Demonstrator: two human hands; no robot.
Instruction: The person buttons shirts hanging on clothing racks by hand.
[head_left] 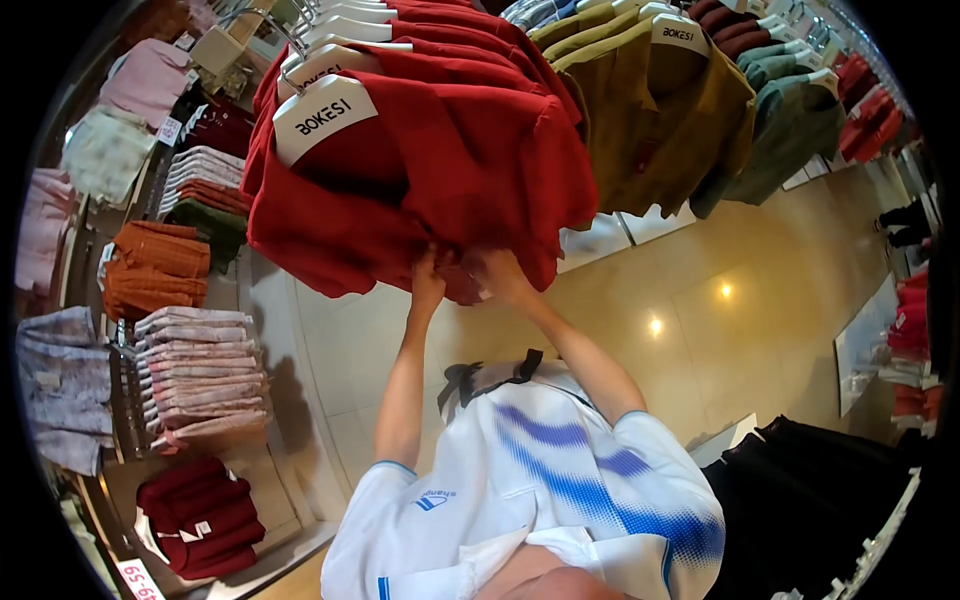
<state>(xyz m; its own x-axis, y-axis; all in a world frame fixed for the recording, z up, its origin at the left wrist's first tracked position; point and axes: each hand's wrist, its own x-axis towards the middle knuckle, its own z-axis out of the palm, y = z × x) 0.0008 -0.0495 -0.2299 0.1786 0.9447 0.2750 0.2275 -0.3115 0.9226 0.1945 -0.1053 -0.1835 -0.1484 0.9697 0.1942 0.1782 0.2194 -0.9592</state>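
At the far left, an orange shirt (158, 268) hangs above a row of pale pink patterned garments (200, 375), with a maroon top (203, 518) below them. Right of these, the red jacket (500, 150) hangs at the near end of a row of red garments, on a white BOKESI hanger (325, 118). The left hand (428, 280) is at its lower front edge, fingers closed in a small pinch on the cloth. Just beside it, the right hand (497, 275) is against the same lower front; blur and folds hide its fingers, so I cannot tell how far open it is or whether it grips. The jacket looks light and soft, likely to sag and fold rather than hold stiff, and not fragile; the front edges seem a good place to hold, pinched gently so the shoulders stay seated on the hanger. Farther right hang mustard jackets (690, 130), then grey-green jackets (790, 130), with black garments (800, 490) at the lower right.
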